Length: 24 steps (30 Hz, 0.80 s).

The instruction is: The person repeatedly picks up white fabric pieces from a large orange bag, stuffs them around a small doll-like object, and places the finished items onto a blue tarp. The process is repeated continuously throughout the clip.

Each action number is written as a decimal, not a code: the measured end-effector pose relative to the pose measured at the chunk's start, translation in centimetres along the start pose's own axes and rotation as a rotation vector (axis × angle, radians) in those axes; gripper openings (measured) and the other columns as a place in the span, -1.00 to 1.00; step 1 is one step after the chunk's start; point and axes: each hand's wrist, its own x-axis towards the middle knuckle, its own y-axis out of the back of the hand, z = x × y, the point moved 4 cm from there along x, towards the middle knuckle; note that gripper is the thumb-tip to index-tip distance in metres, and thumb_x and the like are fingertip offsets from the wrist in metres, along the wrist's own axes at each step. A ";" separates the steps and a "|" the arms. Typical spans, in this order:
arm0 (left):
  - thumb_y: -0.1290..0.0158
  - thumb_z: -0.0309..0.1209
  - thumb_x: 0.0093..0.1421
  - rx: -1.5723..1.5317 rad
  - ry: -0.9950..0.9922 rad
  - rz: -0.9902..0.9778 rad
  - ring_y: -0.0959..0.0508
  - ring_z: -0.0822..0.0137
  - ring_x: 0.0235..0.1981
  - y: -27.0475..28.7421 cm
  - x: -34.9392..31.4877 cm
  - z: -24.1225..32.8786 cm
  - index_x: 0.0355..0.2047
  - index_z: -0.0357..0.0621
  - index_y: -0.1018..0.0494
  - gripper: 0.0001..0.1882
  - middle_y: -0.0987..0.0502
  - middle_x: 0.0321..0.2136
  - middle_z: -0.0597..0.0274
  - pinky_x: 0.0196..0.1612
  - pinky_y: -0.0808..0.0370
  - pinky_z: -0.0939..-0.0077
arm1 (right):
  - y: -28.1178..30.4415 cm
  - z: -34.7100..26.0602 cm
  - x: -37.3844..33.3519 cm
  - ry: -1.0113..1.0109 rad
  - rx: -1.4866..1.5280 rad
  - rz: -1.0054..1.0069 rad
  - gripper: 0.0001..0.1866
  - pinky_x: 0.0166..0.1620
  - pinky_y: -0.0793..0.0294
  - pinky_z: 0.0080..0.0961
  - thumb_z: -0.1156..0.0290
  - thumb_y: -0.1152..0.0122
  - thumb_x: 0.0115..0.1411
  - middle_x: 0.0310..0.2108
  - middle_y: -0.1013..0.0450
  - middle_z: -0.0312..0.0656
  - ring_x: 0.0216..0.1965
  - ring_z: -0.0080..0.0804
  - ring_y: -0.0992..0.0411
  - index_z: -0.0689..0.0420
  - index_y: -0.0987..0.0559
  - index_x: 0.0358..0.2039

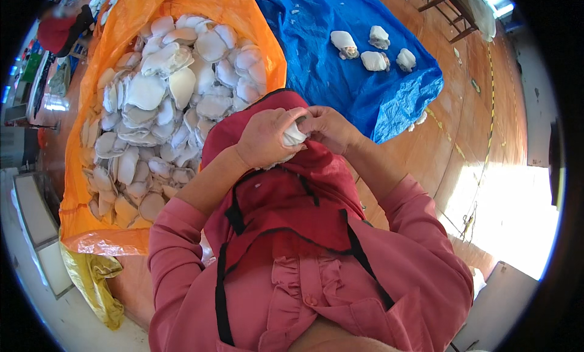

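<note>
Above my lap, my left hand [263,137] is closed around a white, soft-looking piece [294,135]. The fingers of my right hand [331,128] are bent in at its upper right side and pinch there, against my left fingertips. Something small and dark shows between the two hands, too little of it to name. Much of the white piece is hidden by my fingers. To the left, a big orange sack [275,54] lies open, filled with many white rounded pads [146,90], piled loosely and partly in stacks.
A blue plastic sheet [316,78] spreads ahead on the right, with several white bundles [374,61] on it. A yellow bag [94,285] lies at the lower left. A wooden chair [453,11] stands at the far right, and a person in red [58,33] is at the far left.
</note>
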 end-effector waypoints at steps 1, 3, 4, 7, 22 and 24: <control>-0.32 -0.26 -0.09 -0.017 0.018 -0.009 -0.55 0.06 -0.32 0.0 0.0 0.0 0.01 -0.09 -0.36 -0.36 -0.52 -0.38 0.09 -0.27 -0.47 0.18 | 0.2 -0.1 0.1 -0.004 0.007 -0.019 -0.83 -0.16 -0.46 -0.55 0.54 -0.27 0.04 -0.33 -0.53 -0.27 -0.29 -0.48 -0.48 0.18 -0.60 -0.30; -0.35 -0.23 -0.11 -0.044 0.054 -0.018 -0.56 0.05 -0.26 0.0 0.2 -0.1 0.04 -0.09 -0.37 -0.31 -0.55 -0.30 0.09 -0.20 -0.48 0.19 | 0.3 -0.2 0.1 0.000 0.021 -0.019 -0.85 -0.17 -0.46 -0.55 0.55 -0.26 0.03 -0.34 -0.52 -0.27 -0.30 -0.48 -0.47 0.18 -0.59 -0.33; -0.35 -0.22 -0.11 0.015 0.105 -0.040 -0.56 0.06 -0.28 -0.3 0.0 0.0 0.04 -0.08 -0.37 -0.32 -0.54 -0.32 0.10 -0.22 -0.48 0.20 | 0.3 -0.1 -0.1 0.007 0.031 0.003 -0.86 -0.19 -0.45 -0.56 0.55 -0.26 0.03 -0.35 -0.52 -0.26 -0.31 -0.47 -0.47 0.18 -0.58 -0.35; -0.33 -0.18 -0.09 0.190 0.178 -0.045 -0.55 0.09 -0.34 -1.1 0.4 0.4 0.03 -0.04 -0.40 -0.35 -0.51 -0.39 0.13 -0.27 -0.48 0.20 | 1.6 0.4 0.4 0.116 -0.002 0.062 -0.90 -0.24 -0.43 -0.58 0.55 -0.26 0.01 -0.39 -0.49 -0.27 -0.34 -0.49 -0.45 0.17 -0.55 -0.41; -0.25 -0.24 -0.04 0.161 0.412 0.043 -0.58 -0.02 -0.38 -5.2 0.4 -2.3 -0.10 0.00 -0.44 -0.54 -0.54 -0.43 0.01 -0.31 -0.51 0.09 | 3.3 2.2 1.5 0.274 -0.496 0.362 -0.84 -0.39 -0.33 -0.57 0.44 -0.32 -0.02 -0.51 -0.38 -0.35 -0.45 -0.60 -0.33 0.20 -0.53 -0.45; -0.23 -0.24 -0.03 0.122 0.422 0.053 -0.59 -0.01 -0.37 -5.3 0.4 -2.6 -0.08 0.01 -0.44 -0.53 -0.55 -0.43 0.00 -0.29 -0.51 0.08 | 3.3 2.1 1.6 0.285 -0.539 0.374 -0.83 -0.39 -0.34 -0.56 0.41 -0.33 -0.01 -0.51 -0.38 -0.34 -0.46 -0.61 -0.33 0.20 -0.53 -0.45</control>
